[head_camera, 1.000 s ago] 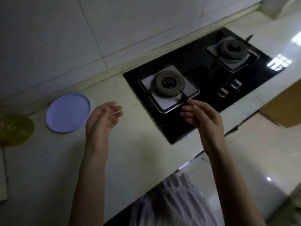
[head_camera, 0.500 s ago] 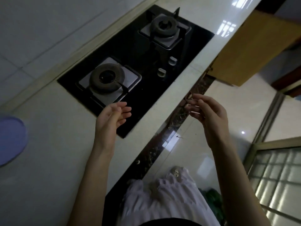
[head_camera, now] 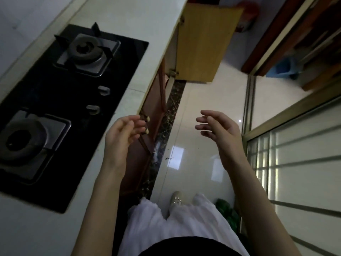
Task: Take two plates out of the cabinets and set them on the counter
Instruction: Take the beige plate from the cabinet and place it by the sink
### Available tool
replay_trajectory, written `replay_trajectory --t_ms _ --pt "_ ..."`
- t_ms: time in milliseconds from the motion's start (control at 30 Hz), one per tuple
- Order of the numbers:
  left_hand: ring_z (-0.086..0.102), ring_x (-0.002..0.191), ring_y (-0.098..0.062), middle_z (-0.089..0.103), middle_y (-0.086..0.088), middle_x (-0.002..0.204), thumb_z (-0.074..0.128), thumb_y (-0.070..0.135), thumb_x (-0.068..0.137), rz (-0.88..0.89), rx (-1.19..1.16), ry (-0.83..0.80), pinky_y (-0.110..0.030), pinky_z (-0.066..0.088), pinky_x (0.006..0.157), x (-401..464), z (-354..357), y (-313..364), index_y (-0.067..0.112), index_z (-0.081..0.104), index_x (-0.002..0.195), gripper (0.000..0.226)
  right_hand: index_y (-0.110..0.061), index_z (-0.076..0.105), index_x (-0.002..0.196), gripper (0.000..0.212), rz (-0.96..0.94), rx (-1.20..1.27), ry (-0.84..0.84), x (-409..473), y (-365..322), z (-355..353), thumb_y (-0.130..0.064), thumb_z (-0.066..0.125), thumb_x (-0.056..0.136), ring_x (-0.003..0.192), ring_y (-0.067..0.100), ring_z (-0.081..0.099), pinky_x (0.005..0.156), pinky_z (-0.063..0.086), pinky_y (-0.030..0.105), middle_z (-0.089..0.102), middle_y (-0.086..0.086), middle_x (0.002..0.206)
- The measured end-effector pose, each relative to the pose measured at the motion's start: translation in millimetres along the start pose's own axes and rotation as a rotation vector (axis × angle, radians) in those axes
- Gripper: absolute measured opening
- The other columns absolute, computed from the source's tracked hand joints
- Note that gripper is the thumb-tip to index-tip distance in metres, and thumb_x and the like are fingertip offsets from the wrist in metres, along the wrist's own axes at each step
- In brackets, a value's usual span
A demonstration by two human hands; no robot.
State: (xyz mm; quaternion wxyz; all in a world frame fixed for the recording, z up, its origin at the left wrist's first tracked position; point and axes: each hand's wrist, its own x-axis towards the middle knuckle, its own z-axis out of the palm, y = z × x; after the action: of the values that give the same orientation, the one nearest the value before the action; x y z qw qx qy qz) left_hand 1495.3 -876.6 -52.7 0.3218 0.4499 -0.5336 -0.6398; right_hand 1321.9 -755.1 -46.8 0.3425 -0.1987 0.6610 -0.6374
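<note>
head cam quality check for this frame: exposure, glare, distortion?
Head view: underexposed on the left, the black glass two-burner hob nearly featureless; bright window reflections glare on the glossy pale floor tiles; wide-angle bending curves the white counter edge and the open yellow wooden cabinet door; left hand and right hand slightly soft.

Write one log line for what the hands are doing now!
left hand: open, empty | right hand: open, empty | cabinet door: open | plates: none in view

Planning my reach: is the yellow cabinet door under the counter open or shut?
Open: the yellow cabinet door swings out from the counter edge over the floor.
</note>
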Motion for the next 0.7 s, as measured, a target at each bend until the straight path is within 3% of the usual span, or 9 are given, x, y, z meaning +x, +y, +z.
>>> replay_trajectory --t_ms 167,333,700 --pt "0.065 0.086 -0.012 0.068 0.001 0.091 0.04 0.013 0.094 -0.023 0.008 -0.124 -0.022 0.047 0.075 36.1 44.9 3.3 0.025 0.063 0.091 0.026 -0.022 0.065 0.094 0.025 0.015 0.024 0.113 22.6 -0.2 -36.1 -0.008 0.044 0.095 0.077 0.012 0.065 0.067 0.052 0.019 0.069 -0.003 0.085" --pt "0.067 0.084 -0.01 0.07 0.003 0.09 0.041 0.015 0.095 -0.049 0.006 -0.21 -0.018 0.05 0.071 82.7 83.5 5.6 0.025 0.064 0.092 0.025 -0.023 0.066 0.095 0.026 0.033 0.049 0.208 58.4 1.8 -61.2 -0.008 0.044 0.095 0.076 0.013 0.064 0.064 0.051 0.016 0.069 -0.001 0.086" --pt "0.064 0.081 -0.011 0.066 -0.003 0.092 0.039 0.012 0.096 -0.068 0.037 -0.329 -0.019 0.054 0.071 244.6 147.5 46.5 0.019 0.062 0.095 0.024 -0.024 0.066 0.095 0.023 0.036 0.054 0.362 203.0 -33.8 -78.3 -0.01 0.048 0.092 0.075 0.011 0.066 0.063 0.051 0.016 0.07 -0.003 0.085"
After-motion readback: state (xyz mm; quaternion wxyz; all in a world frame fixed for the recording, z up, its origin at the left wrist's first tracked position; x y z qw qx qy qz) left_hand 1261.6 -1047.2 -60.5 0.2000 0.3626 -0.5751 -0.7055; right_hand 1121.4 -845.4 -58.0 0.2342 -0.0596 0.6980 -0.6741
